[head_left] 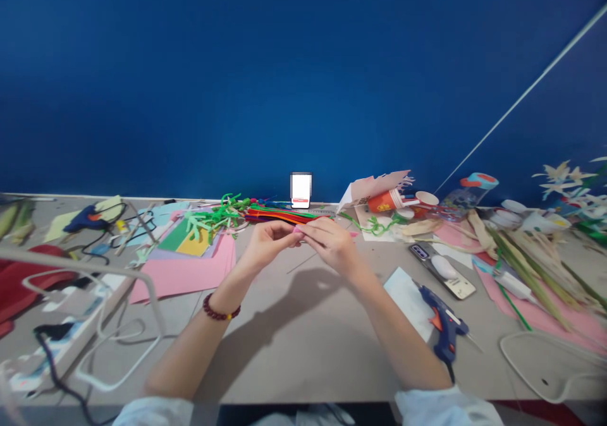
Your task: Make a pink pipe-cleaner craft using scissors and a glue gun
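My left hand and my right hand meet above the middle of the table, fingertips pinched together. Between them shows a small pink piece; my fingers cover most of it, so its kind is unclear. Both hands appear closed on this piece. A thin dark stick or wire slants just below the fingers, and I cannot tell whether it is held. Behind the hands lies a bundle of coloured pipe cleaners. A lit phone stands upright against the blue wall.
Pink paper sheets and green pipe cleaner shapes lie left, beside a power strip with cables. To the right are a blue glue gun, another phone, an orange paper cup and dried stalks.
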The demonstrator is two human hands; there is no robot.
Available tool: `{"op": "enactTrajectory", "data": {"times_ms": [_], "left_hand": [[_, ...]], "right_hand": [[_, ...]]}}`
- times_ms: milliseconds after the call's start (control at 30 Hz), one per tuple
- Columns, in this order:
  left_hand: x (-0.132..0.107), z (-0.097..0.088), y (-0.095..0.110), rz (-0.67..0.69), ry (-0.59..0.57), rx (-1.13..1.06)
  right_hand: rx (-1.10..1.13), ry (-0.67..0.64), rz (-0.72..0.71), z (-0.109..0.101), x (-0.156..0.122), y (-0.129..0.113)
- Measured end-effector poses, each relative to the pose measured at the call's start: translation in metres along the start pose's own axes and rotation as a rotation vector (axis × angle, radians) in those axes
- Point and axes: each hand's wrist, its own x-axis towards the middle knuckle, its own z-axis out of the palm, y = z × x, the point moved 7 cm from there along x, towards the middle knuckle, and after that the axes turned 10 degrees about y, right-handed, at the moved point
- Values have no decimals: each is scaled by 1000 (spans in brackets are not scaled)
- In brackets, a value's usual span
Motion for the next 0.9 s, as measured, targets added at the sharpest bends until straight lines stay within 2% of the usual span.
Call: {"op": "enactTrajectory", "data": {"times_ms": [167, 333, 433, 533, 667, 900], "left_hand": [[-6, 0, 12, 162, 32, 146], [-19, 6, 33, 515, 75, 397], [-26, 10, 40, 688, 85, 476], [-29, 9, 43, 797, 107, 517], [-29, 7, 42, 889, 123, 587], [-30, 9, 43, 944, 72, 665]], "right_hand": [[266, -16, 307, -4, 5, 10], [498, -30, 637, 4, -4, 29], [596, -51, 734, 10, -10, 35], [602, -40, 741, 10, -10, 35], [522, 6, 635, 5, -5, 30], [503, 23, 527, 3, 0, 26]]}}
